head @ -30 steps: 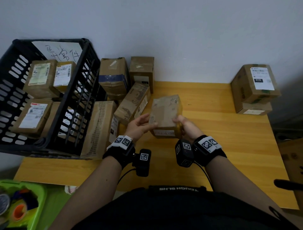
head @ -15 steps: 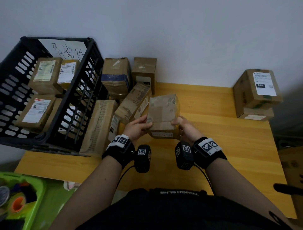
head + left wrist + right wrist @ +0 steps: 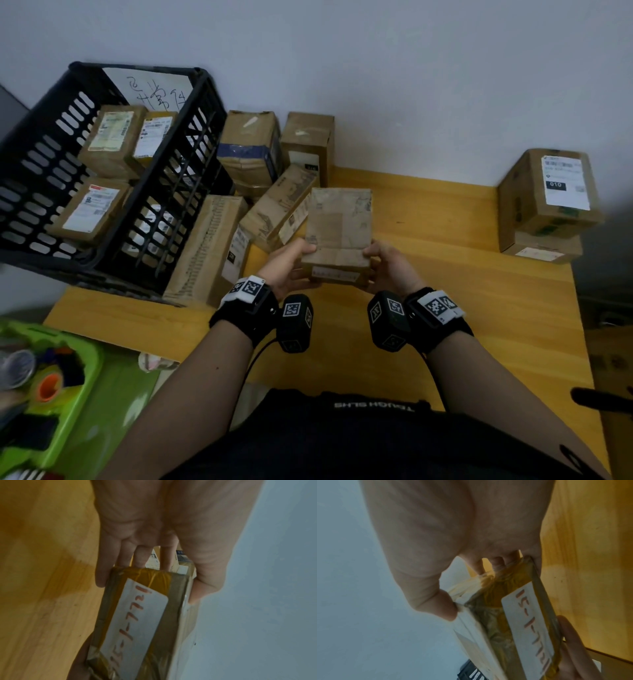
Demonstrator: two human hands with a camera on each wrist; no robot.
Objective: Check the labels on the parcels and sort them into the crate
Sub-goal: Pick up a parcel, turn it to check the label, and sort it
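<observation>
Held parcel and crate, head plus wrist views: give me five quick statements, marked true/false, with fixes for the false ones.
1. Both hands hold one parcel above the table. True: the left hand grips its left edge, the right hand its right edge.
2. The held parcel's narrow face carries a white strip label with red handwriting. True.
3. The black crate has no parcels in it. False: several labelled parcels lie inside.
4. The crate stands at the table's right end. False: it is at the left; two stacked boxes sit at the right.
5. The left hand is free. False: it grips the parcel.
</observation>
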